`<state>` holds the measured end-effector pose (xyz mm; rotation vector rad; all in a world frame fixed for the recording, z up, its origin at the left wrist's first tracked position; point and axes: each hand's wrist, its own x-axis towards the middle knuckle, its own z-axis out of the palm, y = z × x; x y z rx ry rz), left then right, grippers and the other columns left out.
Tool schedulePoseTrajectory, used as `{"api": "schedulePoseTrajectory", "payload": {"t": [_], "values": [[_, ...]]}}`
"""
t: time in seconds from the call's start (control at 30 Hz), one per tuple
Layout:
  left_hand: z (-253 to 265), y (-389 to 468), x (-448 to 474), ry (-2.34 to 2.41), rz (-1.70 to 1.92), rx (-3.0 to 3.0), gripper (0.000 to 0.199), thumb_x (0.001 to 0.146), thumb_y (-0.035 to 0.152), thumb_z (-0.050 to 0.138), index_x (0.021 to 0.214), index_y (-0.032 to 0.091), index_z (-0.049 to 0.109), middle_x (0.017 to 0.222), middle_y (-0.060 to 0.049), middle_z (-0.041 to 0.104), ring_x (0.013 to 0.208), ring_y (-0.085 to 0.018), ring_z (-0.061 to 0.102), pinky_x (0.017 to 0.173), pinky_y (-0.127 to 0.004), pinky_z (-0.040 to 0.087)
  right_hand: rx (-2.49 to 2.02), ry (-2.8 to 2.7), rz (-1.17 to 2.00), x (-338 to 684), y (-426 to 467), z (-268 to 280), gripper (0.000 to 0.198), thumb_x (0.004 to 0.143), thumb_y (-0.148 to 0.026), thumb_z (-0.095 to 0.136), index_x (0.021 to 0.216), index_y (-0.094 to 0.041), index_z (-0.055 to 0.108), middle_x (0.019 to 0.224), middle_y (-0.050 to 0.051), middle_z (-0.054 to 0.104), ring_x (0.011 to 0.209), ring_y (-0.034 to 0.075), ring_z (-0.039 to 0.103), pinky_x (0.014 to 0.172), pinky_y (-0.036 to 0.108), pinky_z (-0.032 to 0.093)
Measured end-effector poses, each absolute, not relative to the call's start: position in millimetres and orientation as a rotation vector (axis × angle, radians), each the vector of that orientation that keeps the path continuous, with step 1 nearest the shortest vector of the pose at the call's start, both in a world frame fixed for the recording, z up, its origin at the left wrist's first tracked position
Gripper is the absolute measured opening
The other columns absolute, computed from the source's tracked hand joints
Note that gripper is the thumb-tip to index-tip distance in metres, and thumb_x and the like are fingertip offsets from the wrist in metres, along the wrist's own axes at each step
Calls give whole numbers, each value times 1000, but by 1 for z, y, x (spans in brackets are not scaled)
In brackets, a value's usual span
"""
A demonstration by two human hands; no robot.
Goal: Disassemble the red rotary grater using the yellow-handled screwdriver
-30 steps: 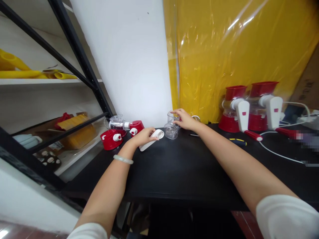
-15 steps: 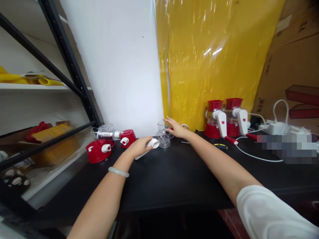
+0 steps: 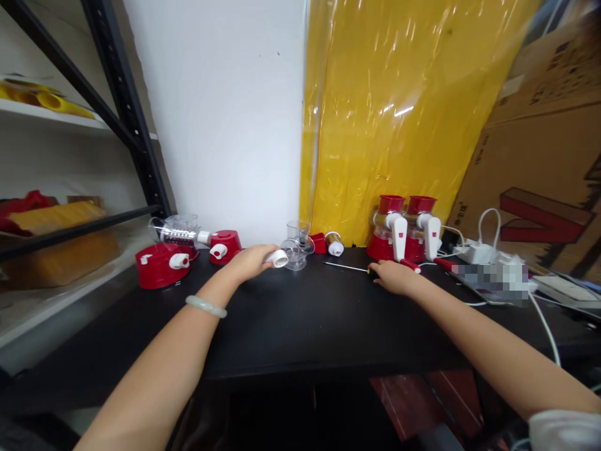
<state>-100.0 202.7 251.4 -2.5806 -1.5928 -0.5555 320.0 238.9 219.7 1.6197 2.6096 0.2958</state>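
My left hand [image 3: 256, 262] is closed around a white crank handle [image 3: 280, 258], its round hollow end facing right; the rest lies hidden in my grip. Just beyond stands a clear plastic grater body [image 3: 295, 254]. My right hand [image 3: 393, 277] is over the handle of a screwdriver [image 3: 347, 267], fingers curled on it, the thin shaft pointing left along the black table [image 3: 305, 326]. Behind the shaft are a red hopper piece [image 3: 318, 243] and a metal grater drum [image 3: 335, 243] with a white end.
Two assembled red-and-white rotary graters [image 3: 392, 228] stand behind my right hand. At left are red bases [image 3: 162, 266] and a clear body with a drum [image 3: 181, 232]. White chargers and cables [image 3: 479, 252] lie at right, near a cardboard box [image 3: 539, 156]. A black-framed shelf [image 3: 136, 131] borders the left.
My right hand has moved from the clear grater body rightward and down onto the screwdriver's handle. My left hand still holds the white crank handle. The camera view has shifted.
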Motion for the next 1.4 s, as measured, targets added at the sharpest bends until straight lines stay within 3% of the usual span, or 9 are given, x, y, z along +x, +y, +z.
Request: {"api": "schedulePoseTrajectory", "payload": {"t": [0.23,0.37,0.6,0.87,1.1,1.4], "values": [[257,196,-99,-1546,-567,-2594,32,87,32,55,118,22,59,110,-9,70,99,-25,65,80,-30,46,1582,2650,371,316,250,221,18,88,-16,56,101,-9,65,104,17,65,98,27,68,84,34,50],[259,197,-104,-1572,-696,-2528,35,89,35,52,119,17,57,111,-13,68,101,-27,64,84,-34,46,1523,2873,376,325,252,246,19,89,-22,57,105,-15,63,107,13,63,90,21,68,82,31,51],[258,202,-111,-1554,-864,-2492,32,90,35,48,116,16,52,113,-15,64,104,-28,62,88,-38,46,1361,3384,510,303,244,285,21,92,-32,54,107,-21,62,100,9,67,90,23,67,81,36,53],[252,198,-112,-1799,-827,-2275,26,90,38,46,105,17,42,84,-9,63,77,-27,65,65,-33,43,961,3726,642,259,264,223,24,95,-31,49,113,-20,59,88,9,69,80,21,69,71,33,56],[251,192,-100,-1822,-1152,-2399,31,85,26,49,114,19,41,86,-4,63,76,-21,66,70,-31,47,871,3740,545,267,268,201,26,94,-26,52,119,-22,58,95,10,70,82,20,69,73,33,57],[248,192,-87,-1784,-1044,-2455,38,85,26,49,121,20,44,93,-4,63,82,-21,64,73,-30,45,851,3725,518,268,264,199,25,92,-28,54,115,-22,62,88,8,69,77,19,68,67,30,55]]}}
